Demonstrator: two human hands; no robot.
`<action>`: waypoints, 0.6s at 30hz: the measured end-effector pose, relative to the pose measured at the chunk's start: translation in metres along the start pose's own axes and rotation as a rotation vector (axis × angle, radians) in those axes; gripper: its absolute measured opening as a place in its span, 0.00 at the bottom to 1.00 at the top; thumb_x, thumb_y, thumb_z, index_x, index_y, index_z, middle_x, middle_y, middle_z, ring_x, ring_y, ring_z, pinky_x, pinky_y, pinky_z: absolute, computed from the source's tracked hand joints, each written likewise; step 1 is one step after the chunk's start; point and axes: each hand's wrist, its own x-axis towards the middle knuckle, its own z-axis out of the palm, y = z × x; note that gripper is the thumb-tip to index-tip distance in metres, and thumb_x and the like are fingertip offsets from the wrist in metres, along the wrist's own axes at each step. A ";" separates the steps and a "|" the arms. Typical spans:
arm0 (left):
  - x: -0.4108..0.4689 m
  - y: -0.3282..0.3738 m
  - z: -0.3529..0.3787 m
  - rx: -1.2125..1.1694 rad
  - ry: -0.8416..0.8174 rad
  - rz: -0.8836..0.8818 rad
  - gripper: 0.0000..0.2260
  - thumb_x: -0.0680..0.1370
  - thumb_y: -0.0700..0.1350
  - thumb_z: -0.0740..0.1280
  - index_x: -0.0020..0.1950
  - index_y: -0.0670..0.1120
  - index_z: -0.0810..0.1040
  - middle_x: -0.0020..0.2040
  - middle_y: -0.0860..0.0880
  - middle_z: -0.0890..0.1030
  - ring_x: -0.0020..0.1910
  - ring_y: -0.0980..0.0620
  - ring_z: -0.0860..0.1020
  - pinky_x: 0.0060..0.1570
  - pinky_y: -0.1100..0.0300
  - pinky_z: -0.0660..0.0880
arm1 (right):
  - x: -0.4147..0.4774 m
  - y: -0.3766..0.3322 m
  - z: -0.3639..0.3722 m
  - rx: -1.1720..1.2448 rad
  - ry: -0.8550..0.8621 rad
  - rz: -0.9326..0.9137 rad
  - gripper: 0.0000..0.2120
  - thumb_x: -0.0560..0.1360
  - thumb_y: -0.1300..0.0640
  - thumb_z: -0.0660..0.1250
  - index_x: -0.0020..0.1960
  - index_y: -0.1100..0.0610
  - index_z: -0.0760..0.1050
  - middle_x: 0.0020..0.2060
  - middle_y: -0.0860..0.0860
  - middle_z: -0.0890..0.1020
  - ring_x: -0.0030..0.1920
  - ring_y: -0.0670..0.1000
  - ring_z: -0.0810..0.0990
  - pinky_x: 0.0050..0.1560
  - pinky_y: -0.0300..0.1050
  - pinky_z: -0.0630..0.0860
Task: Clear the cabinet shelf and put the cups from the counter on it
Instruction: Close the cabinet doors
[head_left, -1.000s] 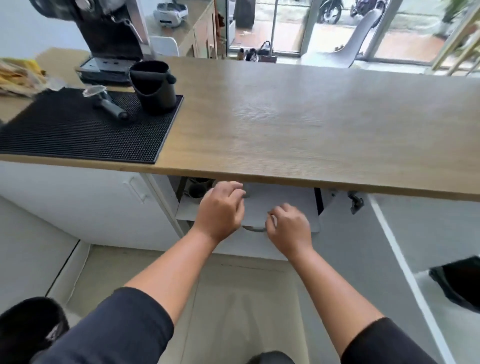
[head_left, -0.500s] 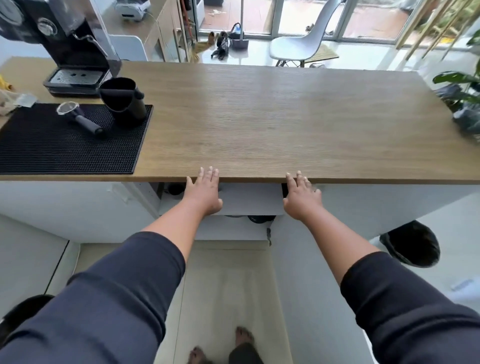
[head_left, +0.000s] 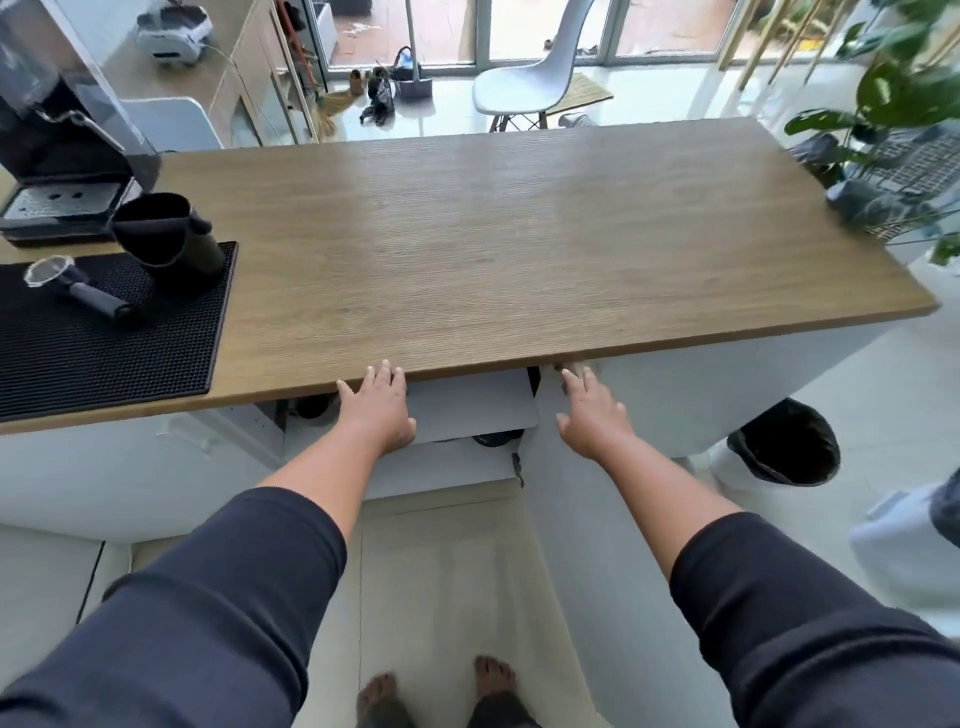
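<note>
Under the wooden counter (head_left: 519, 249) a white cabinet stands open, its shelf (head_left: 472, 410) showing between my arms. A dark cup (head_left: 311, 408) sits at the shelf's left end and another dark item (head_left: 496, 439) shows just below the shelf's front edge. My left hand (head_left: 376, 408) hovers with straight fingers in front of the shelf, fingertips at the counter's front edge. My right hand (head_left: 589, 415) is spread flat against the open white door (head_left: 566, 519), its fingertips under the counter edge. Neither hand holds anything. The shelf's back is hidden by the counter.
On the counter's left lie a black rubber mat (head_left: 104, 332), a black knock box (head_left: 161, 239), a portafilter (head_left: 72, 286) and an espresso machine (head_left: 62, 156). A black-lined bin (head_left: 784, 441) stands on the floor right. A plant (head_left: 893, 104) is at the far right.
I have stood up from looking into the cabinet, so the view rose above the counter. Both hands left the shelf, opened out flat, and came up to the counter's front edge.
</note>
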 end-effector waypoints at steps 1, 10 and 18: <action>0.000 0.001 0.000 0.007 0.012 0.002 0.35 0.80 0.53 0.57 0.79 0.43 0.43 0.80 0.44 0.43 0.79 0.42 0.44 0.74 0.36 0.49 | -0.008 0.005 0.006 0.015 -0.004 0.047 0.34 0.80 0.51 0.59 0.80 0.52 0.44 0.79 0.56 0.47 0.77 0.59 0.54 0.73 0.58 0.58; -0.018 0.000 0.013 0.077 0.075 0.184 0.32 0.79 0.51 0.61 0.78 0.42 0.51 0.79 0.40 0.49 0.78 0.40 0.51 0.73 0.38 0.55 | -0.090 0.022 0.057 0.183 0.033 0.474 0.34 0.78 0.53 0.61 0.78 0.56 0.48 0.72 0.60 0.64 0.72 0.62 0.64 0.69 0.57 0.64; -0.062 0.055 0.042 -0.096 0.116 0.608 0.18 0.77 0.48 0.60 0.65 0.43 0.73 0.70 0.46 0.69 0.65 0.43 0.72 0.60 0.49 0.72 | -0.182 0.048 0.093 0.271 0.088 0.770 0.18 0.76 0.62 0.59 0.66 0.61 0.68 0.63 0.59 0.75 0.64 0.62 0.73 0.58 0.51 0.72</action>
